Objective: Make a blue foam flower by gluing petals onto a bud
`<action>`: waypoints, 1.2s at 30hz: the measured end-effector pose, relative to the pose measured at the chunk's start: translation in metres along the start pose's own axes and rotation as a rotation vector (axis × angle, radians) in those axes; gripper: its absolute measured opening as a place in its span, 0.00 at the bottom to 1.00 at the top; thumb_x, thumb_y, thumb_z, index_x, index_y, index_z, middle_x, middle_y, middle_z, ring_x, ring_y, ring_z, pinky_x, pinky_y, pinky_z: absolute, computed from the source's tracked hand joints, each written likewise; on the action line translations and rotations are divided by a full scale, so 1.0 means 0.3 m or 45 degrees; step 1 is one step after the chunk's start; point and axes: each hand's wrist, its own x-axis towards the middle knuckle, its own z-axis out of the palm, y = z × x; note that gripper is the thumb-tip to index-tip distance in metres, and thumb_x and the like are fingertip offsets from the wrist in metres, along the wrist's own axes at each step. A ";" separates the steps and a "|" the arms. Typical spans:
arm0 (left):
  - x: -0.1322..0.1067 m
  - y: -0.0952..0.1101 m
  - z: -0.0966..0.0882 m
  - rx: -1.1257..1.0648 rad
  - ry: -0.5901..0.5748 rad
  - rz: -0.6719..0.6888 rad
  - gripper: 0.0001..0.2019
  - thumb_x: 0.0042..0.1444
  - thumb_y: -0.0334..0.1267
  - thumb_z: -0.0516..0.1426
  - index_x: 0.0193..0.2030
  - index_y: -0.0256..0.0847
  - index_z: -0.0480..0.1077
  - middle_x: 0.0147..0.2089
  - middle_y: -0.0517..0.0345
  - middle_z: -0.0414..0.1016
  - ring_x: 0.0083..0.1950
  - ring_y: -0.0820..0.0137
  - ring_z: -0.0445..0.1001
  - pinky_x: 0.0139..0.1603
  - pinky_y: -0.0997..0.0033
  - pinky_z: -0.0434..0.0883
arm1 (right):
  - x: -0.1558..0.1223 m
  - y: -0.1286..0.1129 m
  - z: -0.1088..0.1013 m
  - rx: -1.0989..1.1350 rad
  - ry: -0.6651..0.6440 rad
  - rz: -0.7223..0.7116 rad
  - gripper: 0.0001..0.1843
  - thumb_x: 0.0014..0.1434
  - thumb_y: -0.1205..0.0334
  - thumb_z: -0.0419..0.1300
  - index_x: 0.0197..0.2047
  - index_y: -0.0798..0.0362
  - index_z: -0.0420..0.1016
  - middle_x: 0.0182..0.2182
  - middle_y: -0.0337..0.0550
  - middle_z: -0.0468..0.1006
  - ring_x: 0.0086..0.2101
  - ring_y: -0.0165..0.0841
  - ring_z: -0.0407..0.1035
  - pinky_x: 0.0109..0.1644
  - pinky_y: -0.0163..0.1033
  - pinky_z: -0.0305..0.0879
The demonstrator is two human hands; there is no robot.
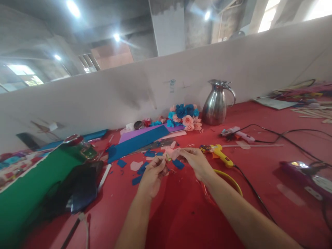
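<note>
My left hand [152, 174] is closed in a pinch over the table, at a small piece with a yellow-green bit [168, 158] showing by the fingertips. Opposite it, my right hand [197, 162] pinches the edge of a pink paper petal [173, 152], which touches or nearly touches that piece. Fingers partly hide where the two meet. Around and below the hands lie cut blue paper pieces [178, 164] and pale pink paper pieces [136, 166]. Beneath my right forearm is a bowl with a yellow rim [234, 181], partly covered by the arm.
A yellow glue gun [220, 155] and a pink glue gun [240, 134] lie right with trailing cords. Behind stand a steel jug [215, 105] and paper flowers [185, 116]. Blue paper strip [140, 143], glass jar [86, 149] and green board [46, 183] occupy the left. A power strip [306, 180] lies far right.
</note>
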 end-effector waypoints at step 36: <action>-0.001 -0.006 0.007 0.135 0.178 -0.002 0.13 0.37 0.41 0.68 0.27 0.37 0.72 0.25 0.62 0.69 0.27 0.76 0.67 0.29 0.77 0.67 | 0.004 0.022 0.009 -0.022 0.047 0.121 0.17 0.40 0.48 0.64 0.21 0.54 0.80 0.21 0.44 0.78 0.25 0.31 0.66 0.30 0.34 0.55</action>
